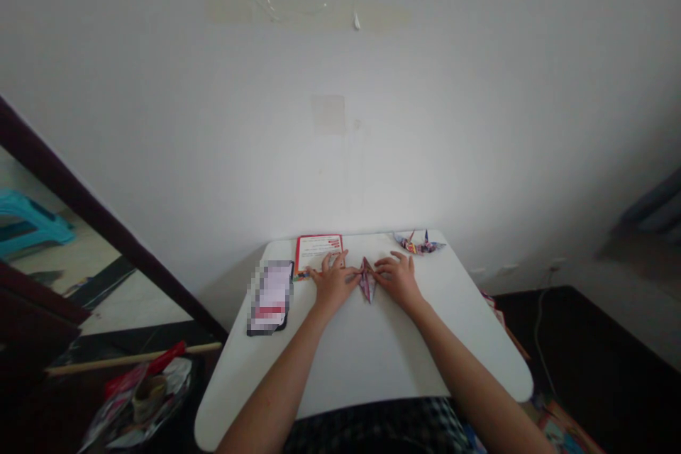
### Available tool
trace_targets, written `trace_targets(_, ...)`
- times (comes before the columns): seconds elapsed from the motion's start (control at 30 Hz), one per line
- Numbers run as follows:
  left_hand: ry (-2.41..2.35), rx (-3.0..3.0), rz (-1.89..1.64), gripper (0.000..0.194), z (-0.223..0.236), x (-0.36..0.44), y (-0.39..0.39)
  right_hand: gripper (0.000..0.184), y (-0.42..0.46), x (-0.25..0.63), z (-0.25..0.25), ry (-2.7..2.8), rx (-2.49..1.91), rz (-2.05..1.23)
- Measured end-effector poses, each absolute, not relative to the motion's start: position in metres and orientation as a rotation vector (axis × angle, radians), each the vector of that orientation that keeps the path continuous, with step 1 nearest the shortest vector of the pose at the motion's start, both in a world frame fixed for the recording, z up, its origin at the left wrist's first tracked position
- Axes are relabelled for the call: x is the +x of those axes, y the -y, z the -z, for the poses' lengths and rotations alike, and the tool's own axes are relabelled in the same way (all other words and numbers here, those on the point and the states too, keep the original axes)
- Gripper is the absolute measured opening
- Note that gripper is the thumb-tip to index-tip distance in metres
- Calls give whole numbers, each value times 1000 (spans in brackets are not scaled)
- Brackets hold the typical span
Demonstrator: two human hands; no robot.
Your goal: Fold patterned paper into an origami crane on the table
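Note:
A folded paper piece point(367, 285), pinkish and patterned, narrow and diamond-shaped, lies on the white table between my two hands. My left hand point(335, 285) pinches its left edge near the upper part, with the other fingers spread over the lower edge of a red-bordered printed card point(318, 248). On the opposite edge, my right hand point(398, 279) grips the paper between thumb and finger, its other fingers loosely bent. At the table's far right corner rest folded paper cranes point(419, 245) with colourful print; how many is hard to make out.
A phone point(271, 296) with a lit, blurred screen lies on the left of the white table point(367, 369). The wall point(340, 177) rises right behind the table. A bag of rubbish point(154, 397) stands on the floor at lower left. Beyond the dark frame is a blue stool point(32, 223).

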State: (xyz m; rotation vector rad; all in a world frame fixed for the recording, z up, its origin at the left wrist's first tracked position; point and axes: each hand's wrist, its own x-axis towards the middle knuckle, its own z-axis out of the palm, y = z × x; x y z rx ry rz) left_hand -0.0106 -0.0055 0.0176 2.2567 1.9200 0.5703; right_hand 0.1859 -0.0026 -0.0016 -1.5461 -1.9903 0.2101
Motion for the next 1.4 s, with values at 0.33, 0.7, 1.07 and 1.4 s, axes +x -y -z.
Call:
trace_targets(0.33, -1897, 2274, -545, 21, -18, -11, 4, 11, 7, 190, -2, 2064, -1519, -205)
trace_targets(0.7, -1860, 2354, -427, 30, -18, -17, 3, 20, 9, 192, -7, 2142, -1530, -213)
trace_targets(1.07, -1870, 2387, -388, 40, -19, -17, 12, 30, 12, 195, -9, 2191, -1518, -203)
trace_targets(1.4, -1923, 2398, -618, 31, -13, -8, 9, 25, 7, 185, 1, 2103, -1600, -49)
